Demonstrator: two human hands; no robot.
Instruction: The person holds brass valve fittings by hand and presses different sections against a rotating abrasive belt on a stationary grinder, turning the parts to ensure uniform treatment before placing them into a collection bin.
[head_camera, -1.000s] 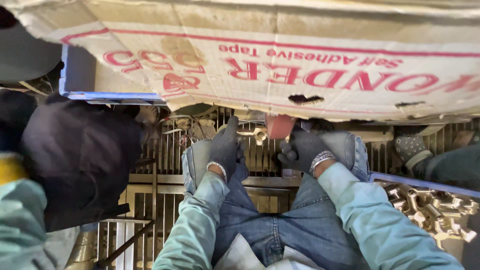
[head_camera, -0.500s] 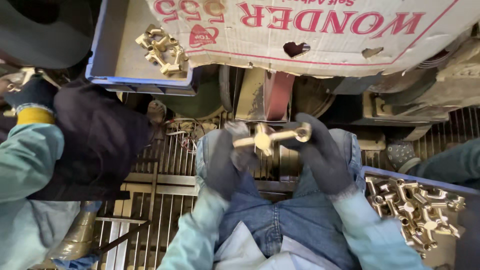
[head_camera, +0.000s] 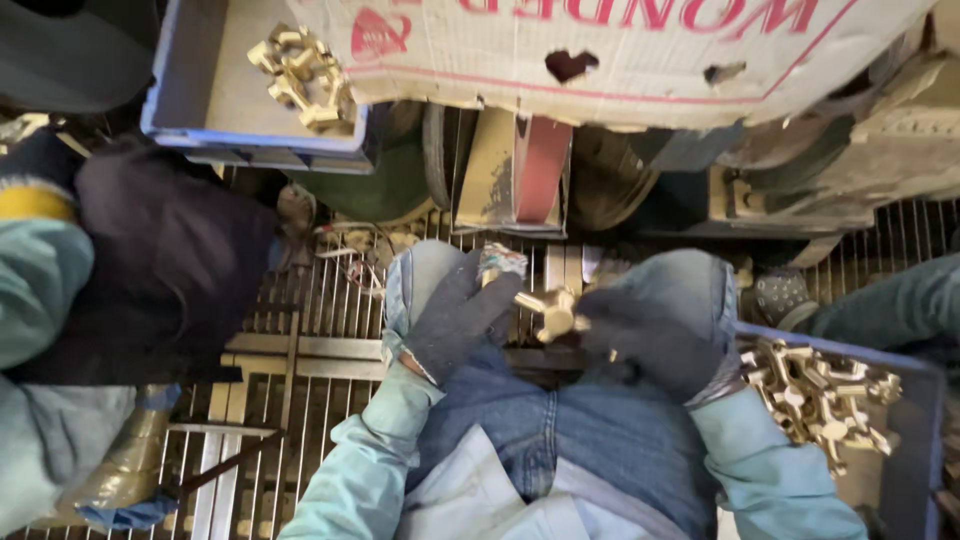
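A large sheet of torn cardboard (head_camera: 620, 50) with red print is seen across the top, above a machine with a belt (head_camera: 542, 170). Under it, a metal grating floor (head_camera: 300, 330) is spread out. At the left, a co-worker's dark sleeve (head_camera: 150, 260) is seen, and a leg in blue jeans (head_camera: 480, 400) is placed in the middle. A blue tray (head_camera: 185, 110) at the upper left is loaded with a few brass fittings (head_camera: 300, 75). Another blue tray (head_camera: 900, 400) at the right is filled with many brass parts (head_camera: 815, 395).

Between the knees, just in front of the belt, a brass cross-shaped fitting (head_camera: 550, 312) is held by both gloved hands. The left hand (head_camera: 455, 315) is wrapped in a dark glove, and its fingers are closed on the left arm of the fitting. The right hand (head_camera: 645, 335) is also gloved, and its fingers are curled around the right side of the fitting, though the fingertips are blurred.
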